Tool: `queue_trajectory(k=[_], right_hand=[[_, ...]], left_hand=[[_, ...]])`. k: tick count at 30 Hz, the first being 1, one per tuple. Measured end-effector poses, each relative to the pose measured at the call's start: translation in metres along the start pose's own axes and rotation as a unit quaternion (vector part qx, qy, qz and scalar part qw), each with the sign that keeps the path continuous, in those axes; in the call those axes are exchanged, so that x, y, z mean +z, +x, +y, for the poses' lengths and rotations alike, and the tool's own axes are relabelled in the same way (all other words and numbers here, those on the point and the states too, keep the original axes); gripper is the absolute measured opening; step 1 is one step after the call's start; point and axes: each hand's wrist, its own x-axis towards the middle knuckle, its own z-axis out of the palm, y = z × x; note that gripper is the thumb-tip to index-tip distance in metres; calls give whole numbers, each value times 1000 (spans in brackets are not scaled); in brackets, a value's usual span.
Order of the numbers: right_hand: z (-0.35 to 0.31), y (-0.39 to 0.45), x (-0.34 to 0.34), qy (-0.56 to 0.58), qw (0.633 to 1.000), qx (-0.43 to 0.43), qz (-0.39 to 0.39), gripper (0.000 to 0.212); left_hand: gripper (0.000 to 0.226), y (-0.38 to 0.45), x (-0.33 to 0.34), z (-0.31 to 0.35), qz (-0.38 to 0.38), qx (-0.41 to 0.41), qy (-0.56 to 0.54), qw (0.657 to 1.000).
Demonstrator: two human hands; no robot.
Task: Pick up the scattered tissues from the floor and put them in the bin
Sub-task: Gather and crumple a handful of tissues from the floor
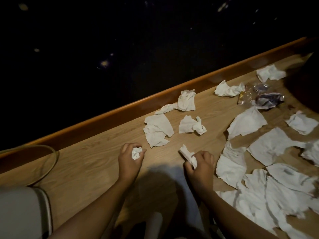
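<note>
Balled tissue (136, 153) inside left fingers (138, 145)

The light-wood floor (89, 163) runs up to an orange-brown wooden ledge (120, 112). Beyond it the room is dark, speckled with faint glints. The light is dim.

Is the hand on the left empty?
No, the left hand holds a small balled-up tissue in its curled fingers.

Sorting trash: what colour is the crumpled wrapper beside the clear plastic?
Purple and white crumpled wrapper, seen in the head view.
</note>
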Motion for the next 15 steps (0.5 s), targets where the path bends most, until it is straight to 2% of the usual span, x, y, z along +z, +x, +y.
queue_trajectory(k=[5, 9, 12, 15], right_hand=[[-10, 11, -10, 117, 993, -17, 26, 36], [-28, 25, -23, 220, 974, 23, 47, 38], [-37, 40, -26, 236, 970, 8, 64, 49], [-46, 62, -34, 216, 973, 16, 83, 36]], left_hand=[[22, 1, 6, 17, 2, 18, -45, 999], [24, 10, 13, 40, -6, 52, -77, 996], [31, 21, 17, 51, -20, 80, -76, 994], [35, 33, 23, 55, -15, 93, -34, 995]])
